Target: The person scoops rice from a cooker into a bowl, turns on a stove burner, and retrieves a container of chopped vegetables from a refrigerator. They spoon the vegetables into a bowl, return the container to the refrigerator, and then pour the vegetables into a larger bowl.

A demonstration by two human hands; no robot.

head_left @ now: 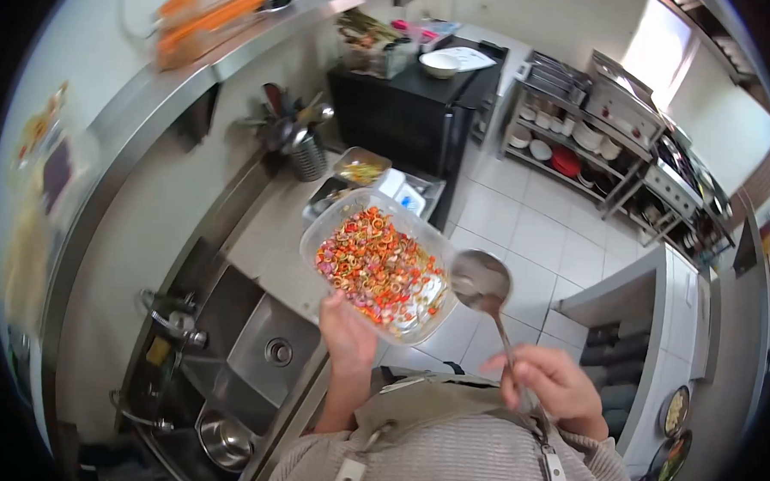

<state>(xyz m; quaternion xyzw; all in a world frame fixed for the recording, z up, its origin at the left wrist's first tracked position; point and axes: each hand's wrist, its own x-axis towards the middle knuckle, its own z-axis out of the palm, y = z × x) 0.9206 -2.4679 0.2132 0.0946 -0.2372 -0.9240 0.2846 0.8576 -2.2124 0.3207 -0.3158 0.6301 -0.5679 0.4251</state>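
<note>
My left hand (347, 334) grips the near edge of a clear plastic container (382, 264) filled with chopped red, orange, green and purple vegetable pieces, held up over the counter's edge. My right hand (553, 384) holds the handle of a metal spoon (480, 282). The spoon's empty bowl hovers just right of the container's rim, close to it.
A steel sink (264, 343) with a tap (175, 322) and a small metal bowl (224, 440) lies at lower left. On the counter stand a utensil holder (307, 155) and other containers (362, 165). A black cabinet (408, 112), shelves of dishes (569, 145) and a white tiled floor (531, 230) lie beyond.
</note>
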